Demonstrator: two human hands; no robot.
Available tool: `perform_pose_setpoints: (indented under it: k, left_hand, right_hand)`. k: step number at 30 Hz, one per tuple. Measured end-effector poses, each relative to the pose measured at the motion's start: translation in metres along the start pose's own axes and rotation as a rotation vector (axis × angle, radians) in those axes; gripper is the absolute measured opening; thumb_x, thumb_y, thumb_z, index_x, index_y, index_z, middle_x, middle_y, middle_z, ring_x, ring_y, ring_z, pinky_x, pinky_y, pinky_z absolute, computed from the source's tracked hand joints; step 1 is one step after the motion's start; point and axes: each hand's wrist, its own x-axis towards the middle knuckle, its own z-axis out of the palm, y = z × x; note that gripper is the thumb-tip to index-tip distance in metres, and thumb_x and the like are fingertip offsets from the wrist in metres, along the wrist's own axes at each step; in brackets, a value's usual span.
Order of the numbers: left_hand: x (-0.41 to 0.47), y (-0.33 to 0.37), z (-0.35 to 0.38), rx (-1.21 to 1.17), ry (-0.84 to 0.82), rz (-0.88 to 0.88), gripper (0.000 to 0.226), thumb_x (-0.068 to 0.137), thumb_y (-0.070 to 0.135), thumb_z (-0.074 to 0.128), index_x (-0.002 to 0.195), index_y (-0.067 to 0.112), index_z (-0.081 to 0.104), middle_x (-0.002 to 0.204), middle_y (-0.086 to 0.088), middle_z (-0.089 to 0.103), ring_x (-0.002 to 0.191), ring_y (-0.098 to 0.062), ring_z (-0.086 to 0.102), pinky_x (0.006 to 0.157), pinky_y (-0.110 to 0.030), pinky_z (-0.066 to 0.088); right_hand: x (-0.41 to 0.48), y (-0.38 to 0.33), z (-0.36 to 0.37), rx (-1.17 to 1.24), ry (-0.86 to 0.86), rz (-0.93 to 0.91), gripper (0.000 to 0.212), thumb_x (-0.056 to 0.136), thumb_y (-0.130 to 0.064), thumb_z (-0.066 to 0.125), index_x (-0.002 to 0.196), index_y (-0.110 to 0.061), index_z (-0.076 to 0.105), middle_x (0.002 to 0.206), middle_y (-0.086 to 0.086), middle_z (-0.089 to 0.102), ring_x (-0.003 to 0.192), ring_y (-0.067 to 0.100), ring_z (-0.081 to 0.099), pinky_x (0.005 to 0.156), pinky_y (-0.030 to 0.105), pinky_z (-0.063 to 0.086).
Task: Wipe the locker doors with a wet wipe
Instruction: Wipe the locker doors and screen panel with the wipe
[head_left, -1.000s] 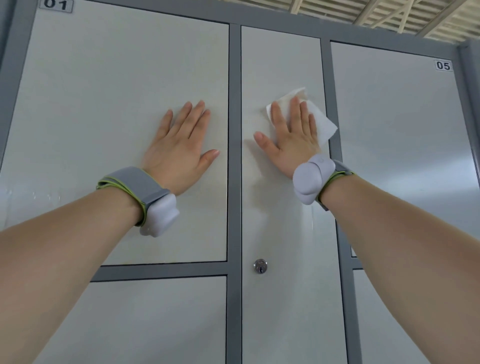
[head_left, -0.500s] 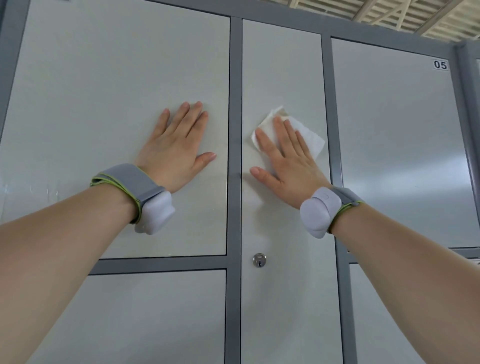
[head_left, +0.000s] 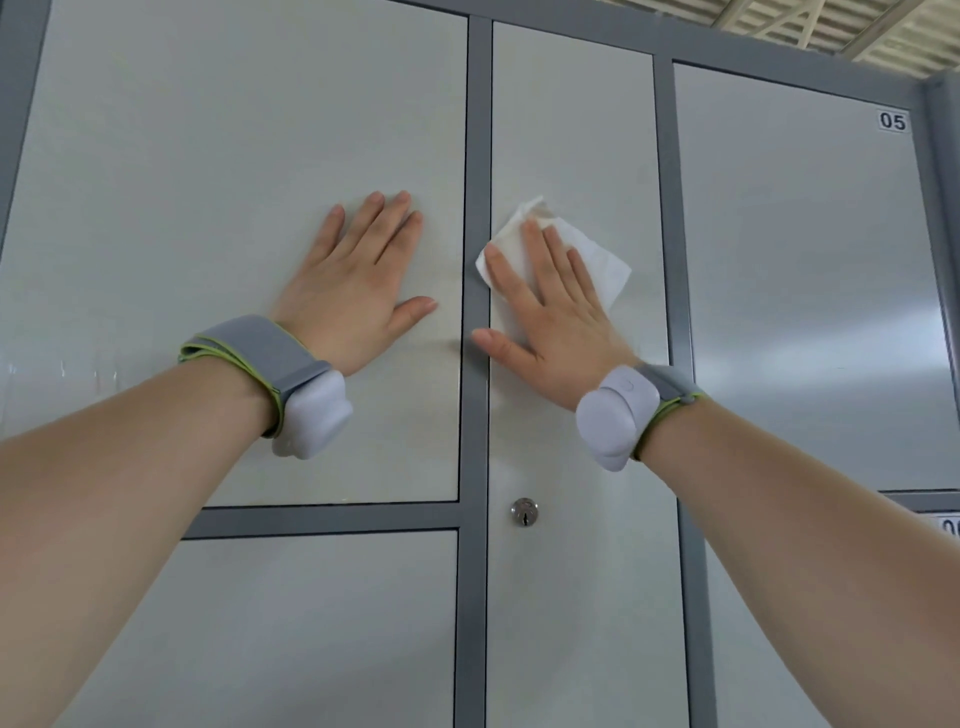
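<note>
wipe: you're pressing the wet wipe (head_left: 605, 273) flat under your right hand (head_left: 556, 317), fingers spread, by the left edge of the narrow middle door (head_left: 571, 130).
left hand (head_left: 353, 296): you're bracing it flat, fingers straight, on the neighbouring door (head_left: 234, 156).
axis: the door is running tall, so you're probably stroking vertically next.

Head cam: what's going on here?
A person is mid-wipe. The right hand presses a white wet wipe flat against the narrow middle locker door, well above its key lock. The left hand lies flat and bare on the wider door beside it. Fingers on both hands are straight.
</note>
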Motion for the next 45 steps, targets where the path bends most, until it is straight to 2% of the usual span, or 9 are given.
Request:
perform_pose_setpoints:
  k: [5, 10, 13, 18, 25, 29, 34, 42, 45]
  left_hand:
    - [0.0, -0.001, 0.0, -0.009, 0.003, 0.006, 0.071, 0.096, 0.04, 0.043, 0.149, 0.003, 0.015, 0.159, -0.01, 0.005, 0.146, -0.025, 0.001, 0.115, -0.039, -0.006]
    - [-0.001, -0.001, 0.002, -0.017, 0.005, 0.009, 0.071, 0.095, 0.04, 0.042, 0.149, 0.004, 0.014, 0.159, -0.009, 0.005, 0.146, -0.025, 0.0, 0.115, -0.038, -0.007]
    - [-0.001, -0.002, 0.003, -0.029, 0.017, 0.016, 0.071, 0.095, 0.04, 0.044, 0.149, 0.003, 0.016, 0.158, -0.01, 0.007, 0.146, -0.026, 0.002, 0.115, -0.039, -0.007]
    - [0.0, -0.001, 0.003, -0.031, 0.023, 0.017, 0.071, 0.095, 0.039, 0.047, 0.149, 0.002, 0.018, 0.158, -0.011, 0.009, 0.146, -0.027, 0.003, 0.115, -0.04, -0.005]
    - [0.002, 0.0, -0.001, -0.049, -0.006, -0.008, 0.071, 0.094, 0.037, 0.048, 0.149, 0.004, 0.017, 0.159, -0.01, 0.007, 0.146, -0.025, 0.001, 0.115, -0.039, -0.006]
    - [0.004, 0.006, -0.004, -0.039, 0.004, -0.034, 0.071, 0.094, 0.036, 0.049, 0.149, 0.004, 0.017, 0.159, -0.009, 0.004, 0.146, -0.024, -0.002, 0.115, -0.038, -0.007]
    - [0.005, 0.013, -0.006, -0.034, 0.048, 0.012, 0.066, 0.096, 0.029, 0.048, 0.148, 0.001, 0.018, 0.158, -0.01, 0.009, 0.146, -0.027, 0.003, 0.116, -0.041, -0.005]
    - [-0.001, 0.013, -0.003, -0.014, 0.046, 0.048, 0.065, 0.095, 0.028, 0.047, 0.148, 0.002, 0.019, 0.158, -0.01, 0.01, 0.146, -0.026, 0.004, 0.116, -0.041, -0.005]
    - [-0.004, 0.011, -0.003, -0.007, 0.047, 0.053, 0.066, 0.095, 0.028, 0.049, 0.148, 0.001, 0.021, 0.158, -0.011, 0.012, 0.146, -0.028, 0.005, 0.116, -0.042, -0.004]
  right_hand:
    - [-0.019, 0.011, 0.004, -0.038, -0.016, -0.048, 0.089, 0.08, -0.077, 0.0, 0.152, -0.024, 0.007, 0.158, 0.015, -0.01, 0.145, 0.024, -0.015, 0.117, 0.032, -0.012]
    - [-0.004, 0.024, -0.006, -0.01, 0.022, 0.183, 0.085, 0.084, -0.076, 0.01, 0.152, -0.027, 0.0, 0.157, 0.012, -0.016, 0.145, 0.024, -0.018, 0.114, 0.029, -0.015]
    - [0.01, 0.02, -0.011, -0.002, 0.011, 0.263, 0.074, 0.093, -0.063, 0.024, 0.152, -0.026, 0.0, 0.157, 0.012, -0.017, 0.144, 0.024, -0.019, 0.115, 0.031, -0.014]
    - [-0.002, 0.008, -0.003, -0.007, -0.005, 0.109, 0.09, 0.078, -0.075, 0.007, 0.152, -0.025, 0.0, 0.157, 0.014, -0.016, 0.144, 0.026, -0.019, 0.115, 0.032, -0.016]
    - [-0.038, 0.01, 0.003, 0.026, -0.066, -0.042, 0.087, 0.08, -0.075, 0.001, 0.152, -0.026, 0.004, 0.157, 0.013, -0.014, 0.144, 0.021, -0.02, 0.116, 0.031, -0.015]
    - [-0.037, 0.025, -0.002, 0.02, -0.037, 0.119, 0.084, 0.081, -0.074, 0.008, 0.151, -0.028, -0.001, 0.157, 0.012, -0.017, 0.143, 0.02, -0.022, 0.112, 0.025, -0.019]
    - [-0.01, 0.028, -0.016, 0.032, -0.032, 0.302, 0.072, 0.094, -0.059, 0.029, 0.151, -0.027, -0.001, 0.157, 0.012, -0.018, 0.144, 0.024, -0.02, 0.114, 0.03, -0.014]
    - [-0.024, -0.002, 0.003, -0.013, -0.069, 0.003, 0.087, 0.079, -0.072, 0.01, 0.152, -0.025, 0.001, 0.157, 0.016, -0.014, 0.144, 0.027, -0.018, 0.116, 0.034, -0.014]
    - [-0.043, 0.0, 0.011, -0.057, -0.073, -0.103, 0.082, 0.085, -0.069, 0.016, 0.152, -0.023, 0.008, 0.158, 0.017, -0.007, 0.145, 0.027, -0.014, 0.117, 0.035, -0.011]
